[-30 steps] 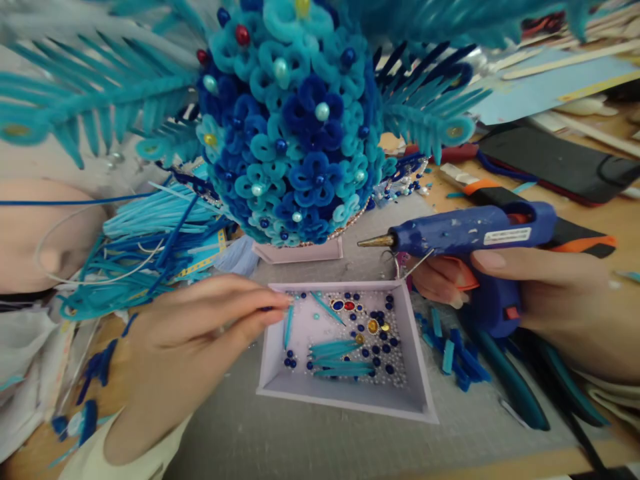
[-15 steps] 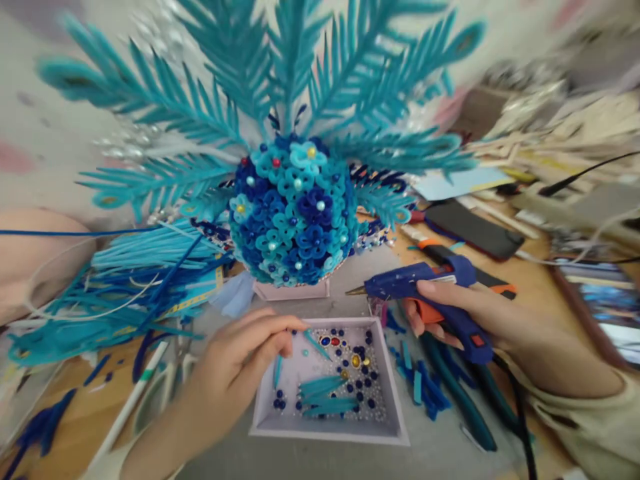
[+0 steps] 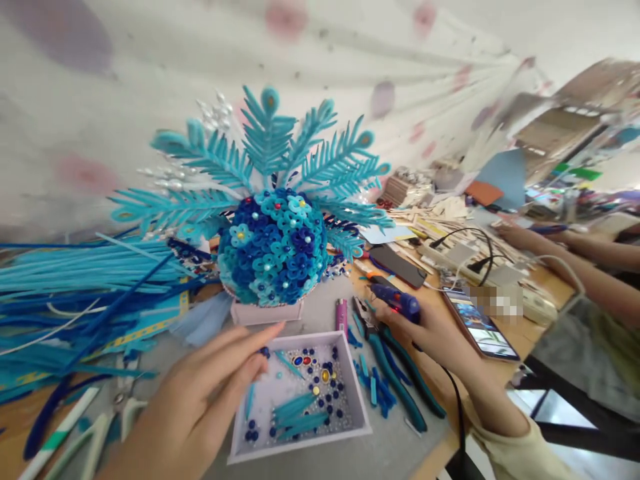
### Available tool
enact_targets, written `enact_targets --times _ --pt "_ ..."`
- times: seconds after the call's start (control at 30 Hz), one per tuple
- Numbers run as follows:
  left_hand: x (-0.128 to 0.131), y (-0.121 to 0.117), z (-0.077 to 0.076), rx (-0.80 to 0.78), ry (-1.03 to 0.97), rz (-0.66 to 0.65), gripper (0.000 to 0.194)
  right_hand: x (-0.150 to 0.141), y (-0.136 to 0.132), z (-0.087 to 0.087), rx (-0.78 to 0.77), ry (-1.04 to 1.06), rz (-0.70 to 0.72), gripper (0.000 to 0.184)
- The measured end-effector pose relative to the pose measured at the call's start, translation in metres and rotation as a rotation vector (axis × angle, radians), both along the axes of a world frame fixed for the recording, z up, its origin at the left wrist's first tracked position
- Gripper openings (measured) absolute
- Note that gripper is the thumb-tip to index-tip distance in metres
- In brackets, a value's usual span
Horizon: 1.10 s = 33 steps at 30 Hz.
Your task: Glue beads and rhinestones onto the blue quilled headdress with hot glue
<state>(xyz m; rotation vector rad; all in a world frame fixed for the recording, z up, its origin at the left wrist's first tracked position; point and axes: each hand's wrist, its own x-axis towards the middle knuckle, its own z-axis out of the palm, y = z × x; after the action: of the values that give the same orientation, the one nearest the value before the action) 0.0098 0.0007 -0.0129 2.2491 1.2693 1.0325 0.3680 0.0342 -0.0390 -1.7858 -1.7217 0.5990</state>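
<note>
My left hand (image 3: pixel 200 380) hovers at the left rim of a white box (image 3: pixel 361 407). Its index finger is stretched out, the thumb lies apart below it, and I see nothing between them. In the box are blue beads (image 3: pixel 253 430), tiny pearly beads, red, blue and yellow gems, and turquoise slivers (image 3: pixel 300 413). My right hand (image 3: pixel 440 327) is wrapped round a blue hot glue gun (image 3: pixel 395 300), right of the box above the pliers (image 3: pixel 400 380). Behind the box stands a ball of blue flowers (image 3: pixel 275 250) with turquoise feathery fronds (image 3: pixel 270 130).
Blue pipe cleaners (image 3: pixel 75 273) and scissors (image 3: pixel 117 403) lie left. A purple lighter (image 3: pixel 341 313), a dark phone (image 3: pixel 397 263), a lit phone (image 3: pixel 480 327) and a power strip (image 3: pixel 460 257) are right. Another person's arms (image 3: pixel 575 253) reach in at the far right.
The view has tilted up and right, bringing in the wall and the other person's arms. My right hand has drawn the glue gun away from the flower ball. My left hand stays by the box.
</note>
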Motion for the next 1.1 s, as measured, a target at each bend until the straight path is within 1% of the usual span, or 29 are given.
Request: enact_targets --times 0.03,0.1,0.17,0.2,0.23,0.27,0.3,0.37,0.4,0.47,0.53,0.6,0.67,0.73,0.8,0.9,0.97,1.1 --pt "0.002 0.001 0.003 -0.010 -0.034 0.009 0.034 0.001 -0.005 0.001 0.014 -0.032 -0.020 0.041" --pt "0.004 0.001 0.007 -0.014 -0.106 0.052 0.029 0.000 -0.019 0.008 0.116 -0.124 -0.112 0.043" --pt "0.006 0.000 0.010 0.015 -0.151 0.072 0.019 -0.010 -0.038 0.021 0.326 -0.259 -0.285 0.043" --pt "0.006 -0.001 0.011 0.041 -0.153 0.061 0.014 -0.020 -0.048 0.029 0.418 -0.282 -0.368 0.039" --pt "0.006 -0.001 0.012 0.073 -0.146 0.045 0.010 -0.034 -0.058 0.037 0.477 -0.264 -0.385 0.031" --pt "0.005 -0.003 0.013 0.118 -0.134 0.028 0.007 -0.051 -0.066 0.046 0.506 -0.199 -0.321 0.023" --pt "0.005 -0.004 0.014 0.165 -0.113 0.013 0.006 -0.070 -0.071 0.053 0.480 -0.091 -0.174 0.018" --pt "0.004 -0.008 0.018 0.268 -0.071 -0.008 0.009 -0.109 -0.074 0.064 0.269 0.067 0.208 0.024" --pt "0.004 -0.010 0.020 0.310 -0.056 -0.019 0.011 -0.127 -0.072 0.067 0.180 0.118 0.307 0.029" --pt "0.002 -0.013 0.023 0.371 -0.046 -0.040 0.012 -0.154 -0.065 0.069 0.064 0.201 0.448 0.033" --pt "0.001 -0.015 0.024 0.404 -0.073 -0.061 0.011 -0.169 -0.058 0.065 -0.013 0.339 0.531 0.037" --pt "-0.001 -0.015 0.023 0.414 -0.088 -0.087 0.010 -0.177 -0.053 0.059 -0.060 0.486 0.557 0.041" --pt "-0.002 -0.014 0.020 0.431 -0.064 -0.096 0.008 -0.181 -0.051 0.054 -0.089 0.615 0.539 0.046" --pt "-0.002 -0.013 0.017 0.492 0.018 -0.060 0.009 -0.185 -0.049 0.050 -0.121 0.741 0.520 0.051" --pt "-0.001 -0.010 0.014 0.579 0.133 -0.022 0.015 -0.189 -0.048 0.048 -0.164 0.852 0.509 0.054" --pt "0.001 -0.008 0.010 0.672 0.246 -0.032 0.023 -0.195 -0.049 0.045 -0.210 0.919 0.491 0.054" --pt "0.003 -0.009 0.008 0.678 0.235 -0.047 0.026 -0.199 -0.052 0.041 -0.164 0.907 0.472 0.052" --pt "0.005 -0.015 0.004 0.570 0.129 -0.064 0.025 -0.207 -0.059 0.029 0.026 0.815 0.452 0.048"
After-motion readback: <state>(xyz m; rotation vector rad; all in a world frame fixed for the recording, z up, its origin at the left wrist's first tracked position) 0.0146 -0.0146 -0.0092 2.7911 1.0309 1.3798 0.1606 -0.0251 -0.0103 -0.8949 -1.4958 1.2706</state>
